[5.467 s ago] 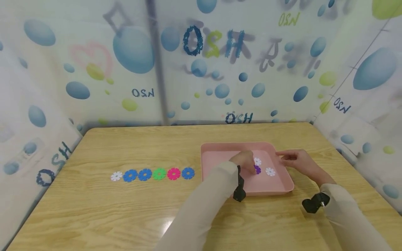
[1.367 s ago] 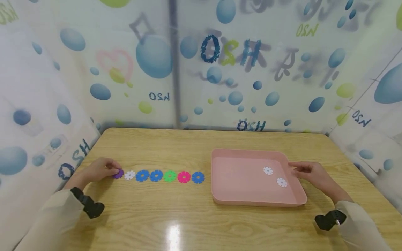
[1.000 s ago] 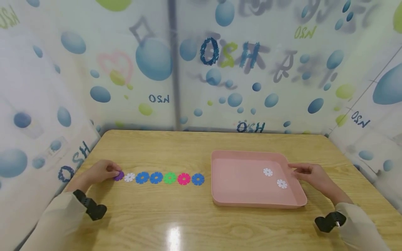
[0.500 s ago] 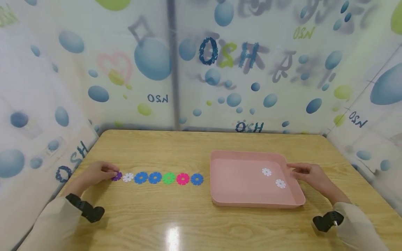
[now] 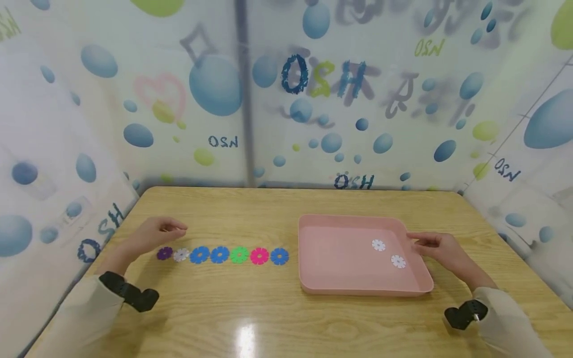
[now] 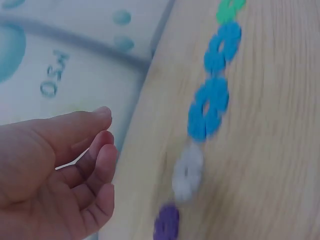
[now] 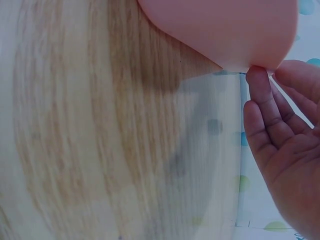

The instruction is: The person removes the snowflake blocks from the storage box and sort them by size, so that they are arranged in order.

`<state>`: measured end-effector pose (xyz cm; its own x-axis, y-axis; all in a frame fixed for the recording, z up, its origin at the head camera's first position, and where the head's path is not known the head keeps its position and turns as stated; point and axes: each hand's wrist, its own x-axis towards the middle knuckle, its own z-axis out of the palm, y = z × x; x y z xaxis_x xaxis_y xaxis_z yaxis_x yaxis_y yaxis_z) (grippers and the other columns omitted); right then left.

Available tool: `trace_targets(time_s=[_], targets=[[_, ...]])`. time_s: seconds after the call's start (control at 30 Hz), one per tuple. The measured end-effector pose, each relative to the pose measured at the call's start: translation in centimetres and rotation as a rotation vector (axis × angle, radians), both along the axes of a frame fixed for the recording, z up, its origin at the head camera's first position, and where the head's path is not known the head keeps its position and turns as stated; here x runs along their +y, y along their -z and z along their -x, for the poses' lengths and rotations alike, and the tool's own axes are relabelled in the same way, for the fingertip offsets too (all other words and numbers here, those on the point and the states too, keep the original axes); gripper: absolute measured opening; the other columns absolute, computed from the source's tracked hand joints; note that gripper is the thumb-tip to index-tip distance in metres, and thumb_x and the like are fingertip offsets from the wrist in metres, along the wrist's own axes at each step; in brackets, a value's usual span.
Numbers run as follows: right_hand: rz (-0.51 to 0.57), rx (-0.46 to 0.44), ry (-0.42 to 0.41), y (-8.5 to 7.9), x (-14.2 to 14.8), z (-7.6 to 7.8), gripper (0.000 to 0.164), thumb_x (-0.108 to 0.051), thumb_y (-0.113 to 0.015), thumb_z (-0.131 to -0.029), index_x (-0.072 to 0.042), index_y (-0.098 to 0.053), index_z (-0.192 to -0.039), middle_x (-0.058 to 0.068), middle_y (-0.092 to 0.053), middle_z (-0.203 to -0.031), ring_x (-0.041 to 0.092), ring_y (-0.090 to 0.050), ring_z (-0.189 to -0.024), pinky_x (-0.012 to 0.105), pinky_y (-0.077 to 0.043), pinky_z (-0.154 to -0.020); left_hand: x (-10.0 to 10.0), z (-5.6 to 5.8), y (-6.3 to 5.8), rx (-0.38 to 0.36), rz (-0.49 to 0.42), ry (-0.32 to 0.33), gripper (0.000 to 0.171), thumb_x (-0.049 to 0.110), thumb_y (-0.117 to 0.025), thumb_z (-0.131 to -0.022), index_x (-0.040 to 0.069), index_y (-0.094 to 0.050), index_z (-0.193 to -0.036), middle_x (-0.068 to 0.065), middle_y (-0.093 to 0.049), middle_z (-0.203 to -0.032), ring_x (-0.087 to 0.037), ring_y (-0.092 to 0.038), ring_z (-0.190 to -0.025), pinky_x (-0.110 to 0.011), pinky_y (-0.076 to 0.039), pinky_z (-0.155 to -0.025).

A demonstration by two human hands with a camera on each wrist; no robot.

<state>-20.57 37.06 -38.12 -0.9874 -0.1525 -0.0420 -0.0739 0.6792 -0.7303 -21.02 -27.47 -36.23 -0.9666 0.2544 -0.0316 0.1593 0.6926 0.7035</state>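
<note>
Left hand [image 5: 146,238] apart from purple disc [image 5: 164,253]; right hand [image 5: 443,249] touching tray edge [image 5: 422,271].

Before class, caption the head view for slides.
Left hand beside a row of seven discs; right hand touching a pink tray with two white discs.

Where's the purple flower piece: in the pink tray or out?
Out: the purple flower piece lies on the table, leftmost in the row, away from the pink tray.

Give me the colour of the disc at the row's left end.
The leftmost disc is purple; the head view shows it best.
</note>
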Motion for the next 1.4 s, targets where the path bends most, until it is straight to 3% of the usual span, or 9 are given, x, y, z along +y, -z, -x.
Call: trace_targets(time_s=[0.13, 0.37, 0.67, 1.07, 1.4], targets=[[-0.009, -0.002, 0.002, 0.1, 0.1, 0.1, 0.046, -0.023, -0.06, -0.09, 0.005, -0.051, -0.126, 0.019, -0.061, -0.107, 0.009, -0.057, -0.081, 0.024, -0.049, -0.07, 3.4, 0.9, -0.7, 0.011, -0.06, 0.096, 0.03, 0.019, -0.058, -0.091, -0.007, -0.059, -0.107, -0.01, -0.059, -0.088, -0.02, -0.053, -0.08, -0.035, -0.047, -0.069], [-0.013, -0.002, 0.002, 0.1, 0.0, 0.1, 0.046, -0.023, -0.06, -0.089, 0.004, -0.052, -0.125, 0.023, -0.057, -0.115, 0.011, -0.057, -0.081, 0.024, -0.049, -0.07, 9.9, 2.3, -1.1, -0.009, -0.118, 0.249, 0.027, 0.016, -0.058, -0.091, -0.005, -0.058, -0.107, -0.008, -0.058, -0.088, -0.03, -0.055, -0.083, -0.038, -0.046, -0.072], [-0.014, -0.008, 0.001, 0.2, 0.1, 0.2, 0.046, -0.024, -0.061, -0.089, 0.003, -0.052, -0.126, 0.019, -0.061, -0.108, 0.012, -0.057, -0.082, 0.023, -0.048, -0.069, 18.2, 4.3, -0.6, 0.009, -0.17, 0.399, 0.022, 0.013, -0.062, -0.087, -0.003, -0.061, -0.102, -0.005, -0.06, -0.083, -0.017, -0.055, -0.077, -0.03, -0.046, -0.067], [-0.009, -0.012, 0.005, 0.2, 0.0, 0.0, 0.048, -0.027, -0.06, -0.089, 0.004, -0.051, -0.126, 0.022, -0.059, -0.112, 0.012, -0.057, -0.083, 0.023, -0.049, -0.07, 27.9, 5.9, -1.3, -0.055, -0.119, 0.461, 0.02, 0.013, -0.062, -0.088, 0.002, -0.064, -0.104, -0.003, -0.059, -0.088, -0.015, -0.054, -0.08, -0.025, -0.045, -0.069], [-0.01, -0.017, 0.003, -0.1, 0.0, -0.1, 0.049, -0.027, -0.06, -0.089, 0.004, -0.051, -0.127, 0.022, -0.058, -0.111, 0.016, -0.057, -0.085, 0.023, -0.048, -0.07, 33.2, 6.7, -0.4, -0.167, -0.13, 0.371, 0.018, 0.017, -0.065, -0.086, 0.008, -0.067, -0.101, 0.0, -0.061, -0.087, -0.015, -0.053, -0.08, -0.025, -0.045, -0.073]])
